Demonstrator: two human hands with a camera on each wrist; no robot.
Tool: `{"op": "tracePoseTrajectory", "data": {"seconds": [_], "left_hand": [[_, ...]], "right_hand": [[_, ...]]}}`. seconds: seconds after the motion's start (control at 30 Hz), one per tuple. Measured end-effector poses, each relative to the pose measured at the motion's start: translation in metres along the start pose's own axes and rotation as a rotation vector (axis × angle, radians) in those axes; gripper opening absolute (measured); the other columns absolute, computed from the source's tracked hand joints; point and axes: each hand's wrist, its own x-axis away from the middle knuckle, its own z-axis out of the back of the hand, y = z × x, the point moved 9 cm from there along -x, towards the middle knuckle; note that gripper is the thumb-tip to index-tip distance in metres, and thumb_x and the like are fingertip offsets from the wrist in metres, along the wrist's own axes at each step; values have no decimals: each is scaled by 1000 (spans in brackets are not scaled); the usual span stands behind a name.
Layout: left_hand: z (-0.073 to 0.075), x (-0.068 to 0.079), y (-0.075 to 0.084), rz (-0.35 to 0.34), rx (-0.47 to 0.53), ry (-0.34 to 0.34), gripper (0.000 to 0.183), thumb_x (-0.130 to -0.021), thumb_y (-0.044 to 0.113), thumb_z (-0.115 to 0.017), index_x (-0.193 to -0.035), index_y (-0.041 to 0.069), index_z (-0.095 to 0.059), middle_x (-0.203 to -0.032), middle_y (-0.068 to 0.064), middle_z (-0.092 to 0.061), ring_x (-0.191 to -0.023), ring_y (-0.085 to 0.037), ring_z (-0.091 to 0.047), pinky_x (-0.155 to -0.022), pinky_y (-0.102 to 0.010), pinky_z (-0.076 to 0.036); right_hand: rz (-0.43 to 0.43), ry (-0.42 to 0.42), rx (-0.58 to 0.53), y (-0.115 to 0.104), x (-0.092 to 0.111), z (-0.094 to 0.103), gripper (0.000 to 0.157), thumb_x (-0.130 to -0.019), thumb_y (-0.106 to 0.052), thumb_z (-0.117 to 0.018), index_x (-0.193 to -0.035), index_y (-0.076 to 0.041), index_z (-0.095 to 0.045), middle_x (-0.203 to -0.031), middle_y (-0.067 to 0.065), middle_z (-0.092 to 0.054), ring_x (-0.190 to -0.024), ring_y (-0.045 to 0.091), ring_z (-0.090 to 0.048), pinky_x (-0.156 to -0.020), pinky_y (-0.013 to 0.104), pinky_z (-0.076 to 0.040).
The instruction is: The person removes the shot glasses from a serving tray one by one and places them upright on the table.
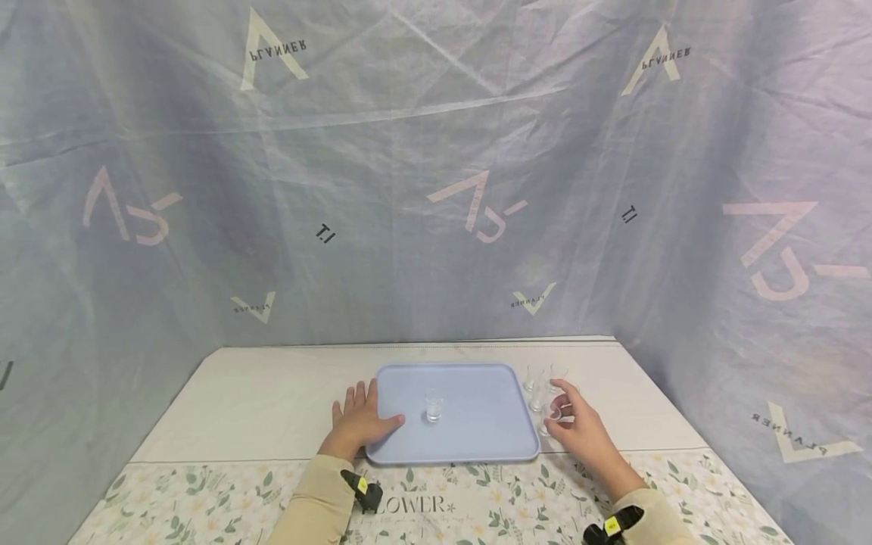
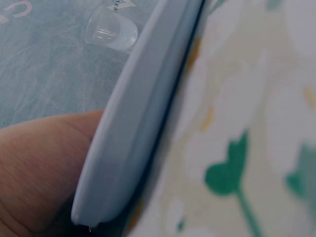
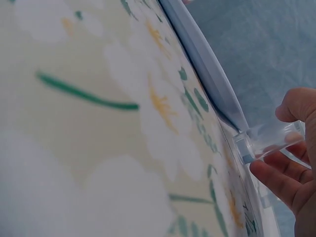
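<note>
A light blue tray [image 1: 484, 431] lies flat on the table. One small clear shot glass [image 1: 434, 409] stands upright near its middle. My left hand [image 1: 361, 424] rests on the tray's left edge, fingers spread and thumb over the rim; the left wrist view shows part of that hand beside the rim. Just past the tray's right edge, my right hand [image 1: 582, 431] holds another clear shot glass [image 3: 269, 138] between thumb and fingers. In the right wrist view its thick base is low, close to the table surface. Several more shot glasses [image 1: 536, 401] stand beside that hand, partly hidden by it.
A floral cloth [image 1: 436, 507] covers the near part of the table, with a plain white strip [image 1: 286, 393] behind it. Grey-blue fabric with printed letters hangs at the back [image 1: 381, 265] and on both sides.
</note>
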Motion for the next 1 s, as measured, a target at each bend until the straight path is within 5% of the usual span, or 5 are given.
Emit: {"op": "tracePoseTrajectory", "data": {"seconds": [0.43,0.7,0.83,1.0], "left_hand": [[2,1,3,-5,8,3,104,-90,56,-66,-159,-4,-17,-164,-32,-11,-152,-49,-5,-118,-68,2],[1,1,2,-1,-4,7,104,-90,58,-65,-159,-4,-18,-163,-32,-11,-152,-50,-5,-118,-68,1],[0,1,2,0,-1,1,103,-91,57,-65,-159,-4,-17,-164,-32,-10,-152,-49,-4,-119,-67,2],[1,3,3,-1,10,4,103,-91,55,-66,-159,-4,-17,-164,-32,-10,-152,-50,-4,-118,-68,2]], "right_hand": [[-10,-25,72,-4,2,0,76,-86,-5,-77,-152,-10,-37,-115,10,-55,-98,22,-62,-81,36,-59],[227,158,201,-52,-15,19,72,-85,-18,-79,-147,-7,-45,-118,12,-54,-101,28,-57,-81,48,-52],[294,170,139,-79,-30,5,72,-81,-17,-81,-145,-6,-48,-116,14,-57,-103,29,-58,-85,50,-51],[309,78,36,-104,-43,-31,73,-82,-21,-82,-146,-8,-47,-118,16,-59,-107,28,-59,-89,50,-52]]}}
